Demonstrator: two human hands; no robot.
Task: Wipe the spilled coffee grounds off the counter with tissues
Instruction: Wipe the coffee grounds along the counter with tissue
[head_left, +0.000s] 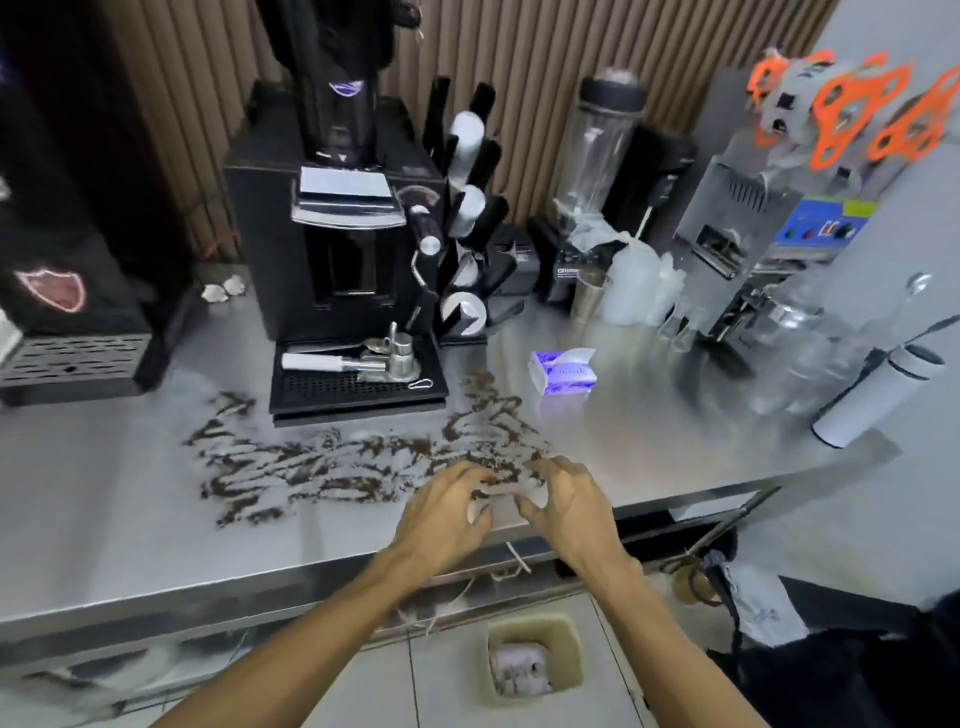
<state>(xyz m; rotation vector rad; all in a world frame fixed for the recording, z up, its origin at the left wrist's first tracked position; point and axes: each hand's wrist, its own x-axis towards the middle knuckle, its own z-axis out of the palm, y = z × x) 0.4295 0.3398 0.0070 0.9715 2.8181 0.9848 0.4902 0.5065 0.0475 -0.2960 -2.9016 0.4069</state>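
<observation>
Dark coffee grounds (322, 467) lie in smeared trails across the steel counter (130, 519), from left of the drip tray to below the tissue pack. A purple and white tissue pack (562, 372) sits on the counter behind the spill. My left hand (447, 512) and my right hand (569, 504) are side by side near the counter's front edge. Both press a white tissue (506, 493) against the right end of the grounds, fingers curled over it. Most of the tissue is hidden under my fingers.
A black coffee machine (337, 234) with a drip tray (358, 387) stands behind the spill. A knife block (467, 249), blender (597, 156), sealing machine (753, 223), glass jars and a white tumbler (878, 395) crowd the right. A bin (535, 657) with used tissues sits on the floor below.
</observation>
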